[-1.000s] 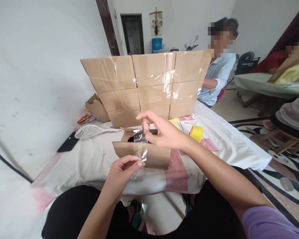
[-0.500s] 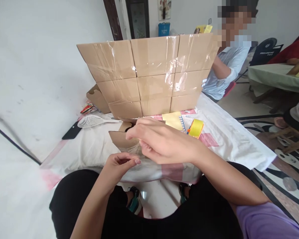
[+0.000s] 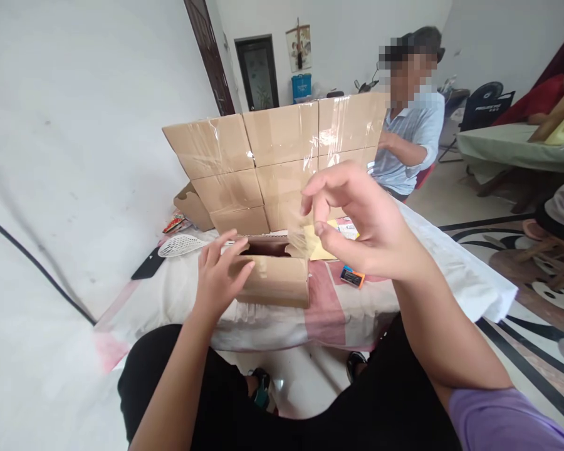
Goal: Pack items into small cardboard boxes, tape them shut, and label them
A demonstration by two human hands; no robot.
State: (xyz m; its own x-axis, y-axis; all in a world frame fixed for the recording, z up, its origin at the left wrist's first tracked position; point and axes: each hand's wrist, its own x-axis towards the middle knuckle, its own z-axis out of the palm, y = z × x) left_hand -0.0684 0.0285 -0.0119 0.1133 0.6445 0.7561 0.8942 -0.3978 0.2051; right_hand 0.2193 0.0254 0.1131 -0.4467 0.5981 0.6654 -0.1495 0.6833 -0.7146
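A small brown cardboard box (image 3: 277, 279) lies on the cloth-covered table (image 3: 432, 275) in front of me, its top partly open. My left hand (image 3: 220, 275) rests on the box's left end with its fingers spread flat against the cardboard. My right hand (image 3: 361, 225) is raised above the box's right end, fingers curled, with thumb and forefinger pinching a strip of clear tape (image 3: 299, 237). The strip runs down to the box's top right corner.
Behind the box stands a wall of stacked, taped cardboard boxes (image 3: 277, 156). A white plastic swatter (image 3: 181, 245), a black phone (image 3: 148, 266), an open box (image 3: 192, 207), yellow paper (image 3: 322, 247) and a small orange-black object (image 3: 352, 276) lie on the table. Another person's blue sleeve (image 3: 411, 141) is beyond.
My right hand rose from the box top, drawing the clear tape up. My left hand moved up from below the table edge onto the box's left end. The yellow tape roll is out of sight.
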